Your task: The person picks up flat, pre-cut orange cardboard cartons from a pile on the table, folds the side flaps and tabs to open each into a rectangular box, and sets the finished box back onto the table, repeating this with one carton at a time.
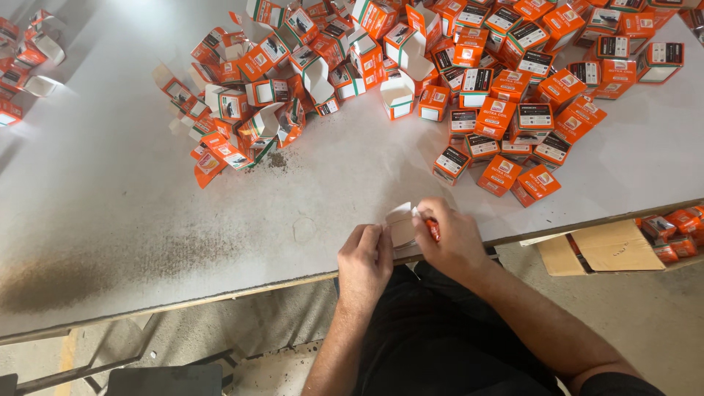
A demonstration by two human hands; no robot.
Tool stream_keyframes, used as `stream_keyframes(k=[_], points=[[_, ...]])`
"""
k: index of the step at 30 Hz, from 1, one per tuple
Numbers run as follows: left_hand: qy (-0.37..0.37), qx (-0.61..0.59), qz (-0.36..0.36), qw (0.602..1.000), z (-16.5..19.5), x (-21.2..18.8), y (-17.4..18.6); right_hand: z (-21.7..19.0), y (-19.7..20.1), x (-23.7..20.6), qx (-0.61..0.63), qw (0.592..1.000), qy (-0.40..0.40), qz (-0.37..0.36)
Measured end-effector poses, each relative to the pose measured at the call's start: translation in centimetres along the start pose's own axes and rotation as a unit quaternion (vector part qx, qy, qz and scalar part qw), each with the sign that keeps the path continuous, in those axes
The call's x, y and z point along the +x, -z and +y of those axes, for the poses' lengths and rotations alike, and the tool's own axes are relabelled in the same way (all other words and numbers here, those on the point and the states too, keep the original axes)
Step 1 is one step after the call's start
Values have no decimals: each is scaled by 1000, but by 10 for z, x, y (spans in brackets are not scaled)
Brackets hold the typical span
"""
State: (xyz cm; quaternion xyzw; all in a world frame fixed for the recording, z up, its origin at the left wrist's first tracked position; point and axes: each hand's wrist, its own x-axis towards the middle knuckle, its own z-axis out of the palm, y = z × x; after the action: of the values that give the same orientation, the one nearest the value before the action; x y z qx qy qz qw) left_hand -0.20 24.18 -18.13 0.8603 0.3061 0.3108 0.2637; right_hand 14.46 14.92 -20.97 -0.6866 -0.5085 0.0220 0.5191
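Closest in, the left hand (364, 258) and the right hand (449, 238) met at the near edge of the counter (110, 198), both pinched shut on one small carton (402, 224). The left held its near side; the right curled over the far side, fingers tight. The carton sat between them just above the counter edge, partly folded, its white inside flap up and a sliver of orange showing by the right fingers. It looked like thin card: light, a bit springy, easy to crease or crush, so I'd judge the folded edges and corners the safest places to grip, not the flat panels. Beyond, a heap of flat and half-open cartons (249, 95) lay left of centre, white insides showing; a pile of closed orange boxes (528, 88) spread to the right. More orange boxes (678, 231) sat in a cardboard tray (609, 248) below the counter.
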Motion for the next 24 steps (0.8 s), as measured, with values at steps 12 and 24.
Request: stream_keyframes(k=[12, 24], points=[[-118, -40, -40, 991, -20, 2, -10, 0, 23, 9, -93, 977, -103, -160], [-152, -7, -13, 988, -19, 7, -12, 11, 47, -26, 58, 992, 108, 11]])
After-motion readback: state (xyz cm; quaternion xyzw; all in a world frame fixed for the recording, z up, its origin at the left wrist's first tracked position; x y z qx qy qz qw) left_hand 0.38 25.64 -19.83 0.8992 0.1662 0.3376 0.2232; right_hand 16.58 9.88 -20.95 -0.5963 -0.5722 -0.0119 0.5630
